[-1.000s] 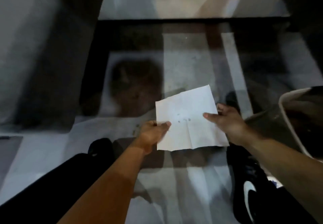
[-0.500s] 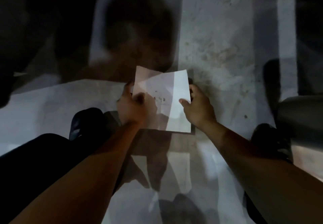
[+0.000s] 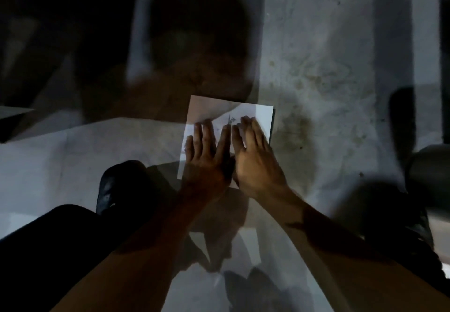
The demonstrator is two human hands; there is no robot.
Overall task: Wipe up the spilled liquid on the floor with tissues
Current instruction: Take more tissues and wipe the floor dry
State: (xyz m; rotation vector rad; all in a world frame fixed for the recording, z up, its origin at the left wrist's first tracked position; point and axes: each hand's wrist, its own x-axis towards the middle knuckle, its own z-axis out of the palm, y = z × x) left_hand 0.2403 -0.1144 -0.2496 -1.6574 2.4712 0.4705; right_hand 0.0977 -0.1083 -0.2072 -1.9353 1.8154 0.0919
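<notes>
A white square tissue (image 3: 261, 116) lies flat on the grey floor in the middle of the view. My left hand (image 3: 207, 155) presses palm-down on its left half, fingers spread. My right hand (image 3: 253, 155) presses flat on its right half, fingers together. Both hands cover most of the tissue; only its top and side edges show. A darker stained patch of floor (image 3: 294, 131) lies just right of the tissue; whether it is wet I cannot tell in the dim light.
My black shoe (image 3: 117, 185) stands left of the hands, and a dark trouser leg (image 3: 48, 243) fills the lower left. A grey rounded container (image 3: 431, 175) sits at the right edge. Heavy shadows cover the floor at the top left.
The tissue was held up in the air by both hands, then lowered. Now it lies on the floor and both hands have let go of its edges and press flat on it.
</notes>
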